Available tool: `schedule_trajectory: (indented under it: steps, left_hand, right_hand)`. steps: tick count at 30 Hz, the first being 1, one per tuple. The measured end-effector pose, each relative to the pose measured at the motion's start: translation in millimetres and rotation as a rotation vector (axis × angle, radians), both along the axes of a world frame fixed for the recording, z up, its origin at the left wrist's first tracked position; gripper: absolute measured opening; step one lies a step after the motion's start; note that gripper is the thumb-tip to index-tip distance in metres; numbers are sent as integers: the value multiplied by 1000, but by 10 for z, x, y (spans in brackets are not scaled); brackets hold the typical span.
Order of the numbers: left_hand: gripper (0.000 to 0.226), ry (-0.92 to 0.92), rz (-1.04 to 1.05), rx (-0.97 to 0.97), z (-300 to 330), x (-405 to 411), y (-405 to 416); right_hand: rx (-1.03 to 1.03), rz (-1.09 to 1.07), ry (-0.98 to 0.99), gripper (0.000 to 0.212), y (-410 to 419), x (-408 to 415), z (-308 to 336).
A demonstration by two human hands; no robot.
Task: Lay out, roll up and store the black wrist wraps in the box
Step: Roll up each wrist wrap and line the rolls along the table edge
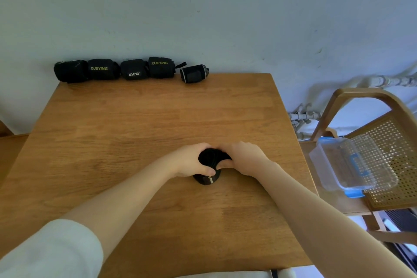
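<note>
Left hand [191, 160] and right hand [244, 158] both gripped the rolled wrist wrap [211, 165] between them; box [352, 165] sat well right, nearer the right hand.

I read the head view as lit by soft, cool daylight, moderately dim overall. The wall [225, 18] carries a blue-grey cast, brighter toward the right, so I take the light as coming from the right side. The table [140, 124] shows a faint broad sheen across its middle, with no hard glare. Shadows are weak and diffuse: a soft one under the hands near the table's near edge, another behind the row of rolled wraps [112, 69] at the far edge. Wide-angle distortion bows the table's side edges and stretches the forearms at the lower corners. Detail is slightly soft throughout; lettering on the wraps remains legible.
</note>
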State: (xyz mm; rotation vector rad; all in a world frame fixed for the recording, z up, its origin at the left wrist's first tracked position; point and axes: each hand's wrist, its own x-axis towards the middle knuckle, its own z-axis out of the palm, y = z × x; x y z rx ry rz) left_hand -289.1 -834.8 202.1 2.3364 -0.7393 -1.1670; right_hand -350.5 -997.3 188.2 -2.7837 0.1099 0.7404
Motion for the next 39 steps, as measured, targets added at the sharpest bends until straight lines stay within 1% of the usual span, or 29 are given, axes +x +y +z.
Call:
schedule_trajectory:
  steps: [2, 4, 6, 7, 8, 11, 13, 15, 17, 18, 19, 21, 22, 23, 25, 27, 29, 31, 33, 34, 35, 37, 38, 39]
  left_hand:
    - [66, -120, -13, 54, 17, -65, -55]
    - [56, -200, 38, 71, 16, -160, -116]
    - [50, -229, 111, 77, -9, -229, -189]
    - [52, -222, 151, 84, -27, -244, -225]
    - [57, -204, 186, 95, -39, -249, -265]
    - [74, -127, 277, 133, -52, -231, -350]
    - [77, -45, 404, 122, -51, -247, -386]
    - [61, 112, 609, 26, -86, -289, -437]
    - [45, 269, 792, -69, -92, -351, -489]
    - [42, 331, 863, -109, -84, -381, -504]
    - [42, 397, 940, -158, -81, -412, -512]
    - [37, 560, 1086, -271, -50, -495, -496]
    - [33, 619, 1127, -313, -34, -532, -467]
    - [31, 640, 1128, -321, -26, -552, -430]
    - [31, 621, 1048, -271, -5, -555, -318]
    - [40, 596, 899, -193, 49, -535, -187]
    - [52, 517, 714, -115, 31, -517, -79]
    - [63, 361, 503, -41, -17, -516, -60]
    - [70, 126, 234, 27, -35, -461, -91]
    - [73, 44, 136, 37, -33, -408, -102]
    - [79, 14, 69, 34, -14, -349, -106]
    - [98, 64, -11, 11, 10, -240, -114]
    - [105, 89, -46, -2, 11, -210, -118]
    - [106, 94, -85, -14, 11, -199, -125]
  right_hand:
    - [-27, -46, 44, 44, 7, -30, 1]
    - [-20, -122, 59, 40, 29, -58, -35]
    - [-40, -144, 52, 26, 68, -69, -64]
    - [-52, -133, 56, 22, 95, -75, -63]
    - [-55, -129, 58, 22, 122, -86, -55]
    - [33, -168, 47, 20, 155, -147, -23]
    - [119, -194, 60, 20, 146, -202, 3]
    - [221, -177, 87, 27, 145, -238, 19]
    - [295, -156, 81, 40, 148, -256, 27]
    - [319, -162, 63, 48, 143, -258, 25]
    - [320, -171, 39, 55, 139, -258, 18]
    - [244, -170, -18, 63, 137, -273, -18]
    - [207, -167, -44, 64, 124, -276, -40]
    - [189, -159, -60, 66, 98, -271, -50]
    - [179, -84, -44, 71, 13, -244, -34]
    - [133, 58, 27, 76, -84, -189, 25]
    - [71, 202, 97, 76, -114, -121, 112]
    - [39, 301, 128, 77, -86, -57, 171]
    - [23, 356, 112, 75, -59, -24, 201]
    - [38, 355, 87, 73, -58, -30, 194]
    - [77, 324, 50, 72, -60, -60, 181]
    - [199, 175, -32, 72, -81, -159, 117]
    - [266, 80, -70, 70, -90, -228, 75]
    - [331, -17, -108, 66, -94, -299, 34]
